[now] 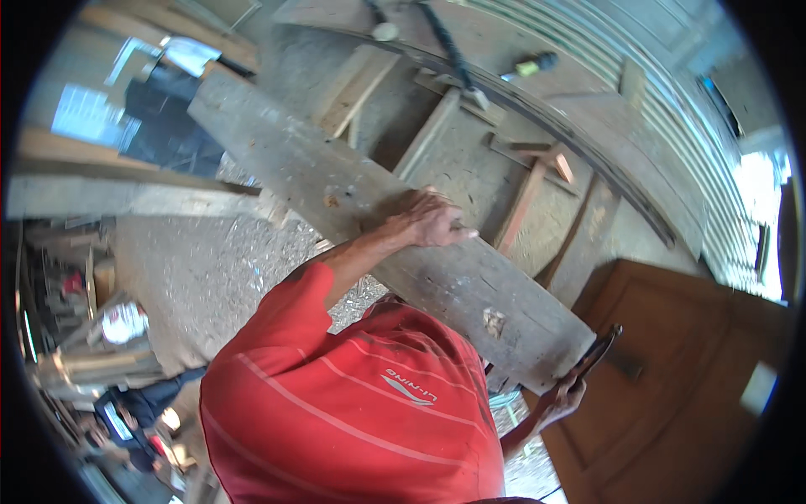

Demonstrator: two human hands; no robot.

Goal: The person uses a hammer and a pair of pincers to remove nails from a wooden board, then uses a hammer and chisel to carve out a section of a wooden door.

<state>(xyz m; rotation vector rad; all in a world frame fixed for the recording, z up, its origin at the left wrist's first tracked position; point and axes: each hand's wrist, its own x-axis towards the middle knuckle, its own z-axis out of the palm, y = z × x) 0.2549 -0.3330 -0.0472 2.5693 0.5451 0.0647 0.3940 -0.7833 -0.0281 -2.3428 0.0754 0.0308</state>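
Observation:
A long, weathered grey plank (294, 168) slants across in front of my body from the upper left to the lower right. My left hand (437, 220) is closed at the plank's far edge near its middle, with the thumb pointing right; its fingertips are partly hidden. Beside the plank's lower right end, my right hand (561, 401) grips a dark, narrow metal tool (598, 351) with a rounded tip. What kind of tool it is I cannot make out. A pale chipped patch (494, 322) marks the wood near that end.
A brown panelled wooden door (655, 403) stands at the right. Beyond the plank lie several wooden pieces (525, 202) and a yellow-and-black hand tool (533, 65) on a board. A wooden beam (126, 197) juts in from the left. Another person (138, 416) is at the lower left.

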